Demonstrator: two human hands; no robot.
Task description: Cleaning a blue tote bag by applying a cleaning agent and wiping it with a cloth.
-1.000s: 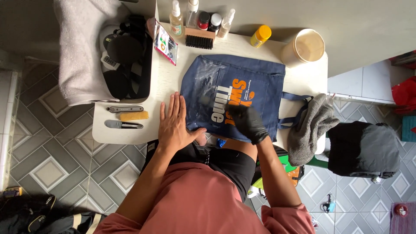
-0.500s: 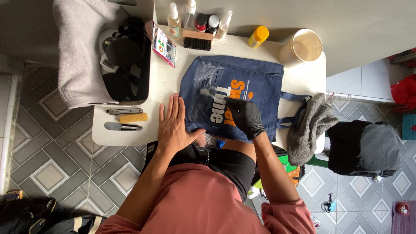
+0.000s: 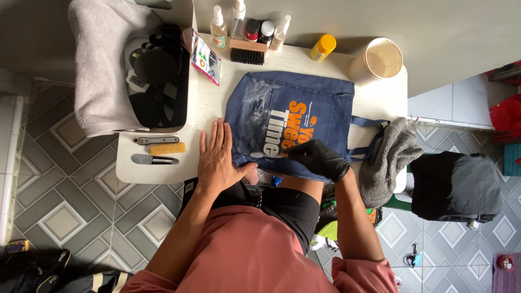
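A blue bag [image 3: 296,122] lies flat on the white table [image 3: 206,111]. The bare left hand [image 3: 220,157] presses its left edge, fingers straight and close together. The gloved right hand [image 3: 320,159] pinches what looks like a small brush [image 3: 267,155], its tip on the bag's print. A cream cup [image 3: 378,59] at the far corner seems empty. A white bin [image 3: 187,65] holds black items [image 3: 154,81], a grey towel [image 3: 100,59] draped over its side. 5 bottles [image 3: 249,27] stand along the back.
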